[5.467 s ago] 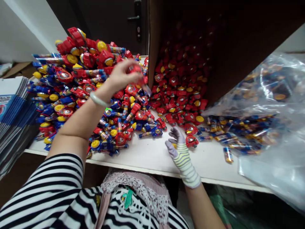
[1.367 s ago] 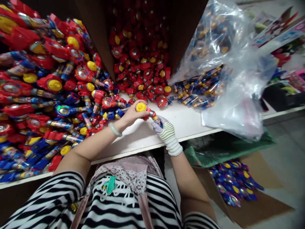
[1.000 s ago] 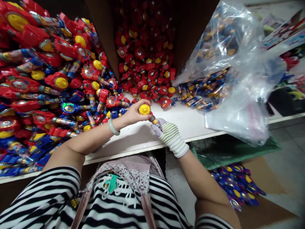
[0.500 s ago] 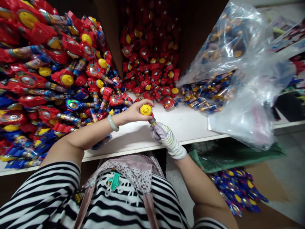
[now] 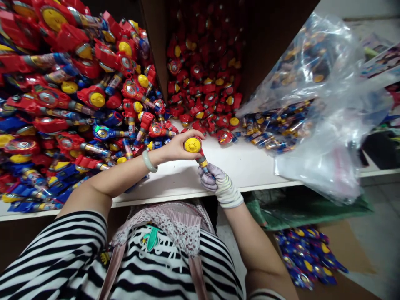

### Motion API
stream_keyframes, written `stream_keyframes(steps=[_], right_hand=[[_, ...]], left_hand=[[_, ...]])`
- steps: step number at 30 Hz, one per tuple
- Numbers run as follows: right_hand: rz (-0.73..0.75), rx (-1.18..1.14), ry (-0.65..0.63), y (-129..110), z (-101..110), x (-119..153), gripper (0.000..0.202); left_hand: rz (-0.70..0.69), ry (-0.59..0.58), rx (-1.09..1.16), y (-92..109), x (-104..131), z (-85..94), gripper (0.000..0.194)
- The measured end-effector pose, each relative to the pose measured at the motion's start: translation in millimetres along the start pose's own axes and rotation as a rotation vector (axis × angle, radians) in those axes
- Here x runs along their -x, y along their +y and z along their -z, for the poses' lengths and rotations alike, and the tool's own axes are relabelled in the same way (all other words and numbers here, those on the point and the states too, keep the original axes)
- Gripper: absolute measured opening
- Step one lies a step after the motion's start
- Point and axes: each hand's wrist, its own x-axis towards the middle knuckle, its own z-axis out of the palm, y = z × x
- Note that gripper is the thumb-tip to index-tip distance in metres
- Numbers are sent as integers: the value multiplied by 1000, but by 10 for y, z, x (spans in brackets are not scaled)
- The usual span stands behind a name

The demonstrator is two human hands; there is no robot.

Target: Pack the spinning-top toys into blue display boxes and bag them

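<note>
Above the white table, my bare left hand grips the round head of a red toy whose yellow disc faces up. A grey neck and a narrow tube extend from the toy down and to the right. My right hand, in a pale striped glove, has its fingers closed round the lower end of that tube. Both hands are on the same toy, close to the table's front edge.
Red and blue toys are heaped at the left. More red toys fill a dark box behind. Small tubes spill from a clear plastic bag at the right. Blue toys lie below, beyond a green sack.
My right hand has moved slightly down along the tube, so more of the tube shows between my hands. The view has shifted a little, and my left hand keeps its hold.
</note>
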Motion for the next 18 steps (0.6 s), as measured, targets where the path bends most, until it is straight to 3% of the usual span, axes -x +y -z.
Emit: stream_keyframes(steps=[2,5,6,9,12,14,16,18], right_hand=[[-6,-4,42,36,-16,-36,65],[42,229,327,12,-30,-103,53],[48,262,366,-3,-34,-118,51],[13,194,260,-10,-80,-129,52],[-76,-167,-10,45,-179,-131,58],[-107,-335,-104,73,-217,-165,57],[-55,-295,-92,64,-177,-230,56],[36,-181,6,28,-53,-294,63]], left_hand=[[4,-11,-75,6,9,18,49],[123,67,-146,-4,-19,30,49],[158,107,-147,-10,-30,27,49],[145,149,-99,-29,-29,12,50],[24,63,-45,-38,37,20,54],[-10,-14,-51,-11,88,102,58],[-22,-12,-152,102,113,317,61],[-69,152,-374,351,86,704,62]])
